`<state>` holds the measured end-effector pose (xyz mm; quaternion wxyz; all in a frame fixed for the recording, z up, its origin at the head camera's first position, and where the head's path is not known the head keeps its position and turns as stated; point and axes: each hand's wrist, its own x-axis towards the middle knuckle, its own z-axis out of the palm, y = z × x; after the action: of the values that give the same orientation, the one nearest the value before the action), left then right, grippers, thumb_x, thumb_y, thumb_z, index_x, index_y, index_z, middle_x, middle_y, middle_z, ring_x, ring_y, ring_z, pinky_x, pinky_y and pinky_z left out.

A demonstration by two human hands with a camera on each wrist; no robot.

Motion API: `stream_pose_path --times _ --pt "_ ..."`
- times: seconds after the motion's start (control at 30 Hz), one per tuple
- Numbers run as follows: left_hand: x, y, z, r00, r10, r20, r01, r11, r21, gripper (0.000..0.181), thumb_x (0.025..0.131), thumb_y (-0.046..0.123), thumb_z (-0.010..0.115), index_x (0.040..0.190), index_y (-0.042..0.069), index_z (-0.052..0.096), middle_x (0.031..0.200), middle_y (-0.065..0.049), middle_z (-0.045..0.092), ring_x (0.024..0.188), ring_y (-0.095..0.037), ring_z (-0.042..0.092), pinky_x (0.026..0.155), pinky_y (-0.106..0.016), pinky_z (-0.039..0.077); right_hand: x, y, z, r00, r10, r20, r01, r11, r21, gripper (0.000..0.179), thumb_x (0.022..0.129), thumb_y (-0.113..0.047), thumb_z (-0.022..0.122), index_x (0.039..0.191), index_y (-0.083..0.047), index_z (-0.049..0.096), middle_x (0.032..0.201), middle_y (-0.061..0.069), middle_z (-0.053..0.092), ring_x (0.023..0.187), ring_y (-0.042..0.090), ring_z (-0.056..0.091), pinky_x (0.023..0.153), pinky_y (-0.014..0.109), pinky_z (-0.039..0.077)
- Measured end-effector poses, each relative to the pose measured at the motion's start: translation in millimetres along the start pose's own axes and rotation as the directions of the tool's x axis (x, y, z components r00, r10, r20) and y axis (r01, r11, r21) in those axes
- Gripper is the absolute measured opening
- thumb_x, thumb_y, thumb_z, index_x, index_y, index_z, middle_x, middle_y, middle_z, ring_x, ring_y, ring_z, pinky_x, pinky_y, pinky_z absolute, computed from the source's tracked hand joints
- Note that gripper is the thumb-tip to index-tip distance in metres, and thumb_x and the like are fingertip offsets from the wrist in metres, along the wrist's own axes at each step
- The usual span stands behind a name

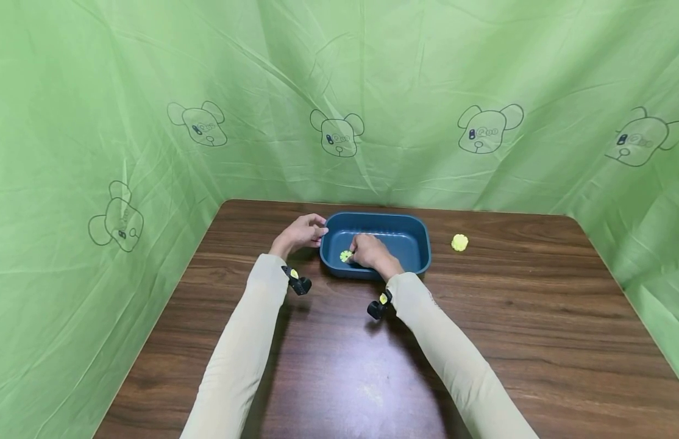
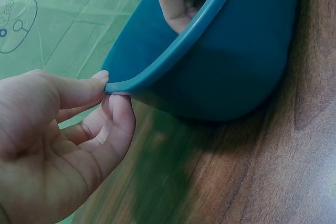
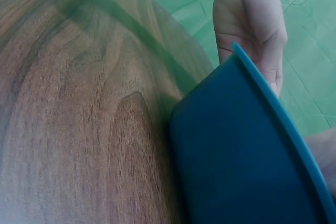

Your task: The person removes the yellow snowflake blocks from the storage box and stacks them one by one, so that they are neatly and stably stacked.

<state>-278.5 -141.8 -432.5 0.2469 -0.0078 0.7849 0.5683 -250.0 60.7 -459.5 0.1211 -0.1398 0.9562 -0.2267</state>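
A dark blue rectangular basin (image 1: 416, 235) with rounded corners stands near the table's far edge. My left hand (image 1: 305, 231) pinches its left rim, thumb on top and fingers underneath, as the left wrist view shows on the hand (image 2: 58, 129). Inside the basin, my right hand (image 1: 369, 251) has its fingers curled at a small yellow-green flower-shaped piece (image 1: 345, 256) by the left end. The fingertips partly cover that piece. In the right wrist view the basin's wall (image 3: 231, 145) hides most of the right hand.
On the table (image 1: 509, 329), to the right of the basin, lies a second yellow flower-shaped piece (image 1: 459, 242). A green curtain (image 1: 405, 73) with printed bear-like heads hangs behind the table and along its sides. Both wrists wear small black cameras.
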Motion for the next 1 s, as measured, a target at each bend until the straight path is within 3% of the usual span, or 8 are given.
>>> stream_pose_path --times 0.17,0.5,0.8,1.0 --pt "1.2 -2.0 -0.8 1.000 -0.001 -0.001 0.001 1.000 0.005 0.038 0.097 0.010 0.054 0.133 0.002 0.044 0.102 -0.016 0.053 0.081 -0.021 0.055 0.097 -0.049 0.048 -2.5 0 -1 1.000 -0.003 -0.012 0.003 0.999 0.037 0.017 0.078 -0.024 0.079 0.082 -0.011 0.068 0.091 0.002 0.066 0.090 0.021 0.059 0.085 0.037 0.050" --pt "2.7 -2.9 -1.3 1.000 -0.004 -0.001 0.004 1.000 0.009 0.036 0.097 0.010 0.055 0.131 0.004 0.045 0.104 -0.019 0.053 0.078 -0.018 0.056 0.095 -0.048 0.049 -7.0 9 -7 0.998 0.059 -0.007 -0.055 0.961 0.269 0.019 0.084 -0.025 0.073 0.081 -0.006 0.073 0.086 0.002 0.069 0.077 0.014 0.056 0.068 0.025 0.046" --pt "3.9 -2.5 -1.0 1.000 0.001 0.002 -0.001 1.000 -0.010 0.035 0.097 0.009 0.054 0.130 0.004 0.045 0.098 -0.014 0.053 0.074 -0.016 0.055 0.098 -0.051 0.047 -8.8 21 -18 0.994 0.112 0.017 -0.106 0.867 0.487 0.018 0.086 -0.024 0.071 0.088 -0.006 0.072 0.094 0.004 0.068 0.079 0.014 0.058 0.066 0.022 0.045" --pt "3.6 -2.9 -2.3 1.000 -0.001 -0.001 0.001 1.000 0.004 0.034 0.097 0.009 0.055 0.129 0.004 0.046 0.092 -0.008 0.052 0.073 -0.015 0.055 0.094 -0.047 0.050 -12.3 27 -32 0.988 0.150 0.030 -0.141 0.826 0.546 0.020 0.088 -0.027 0.069 0.091 -0.007 0.069 0.089 0.003 0.063 0.080 0.015 0.057 0.070 0.025 0.047"
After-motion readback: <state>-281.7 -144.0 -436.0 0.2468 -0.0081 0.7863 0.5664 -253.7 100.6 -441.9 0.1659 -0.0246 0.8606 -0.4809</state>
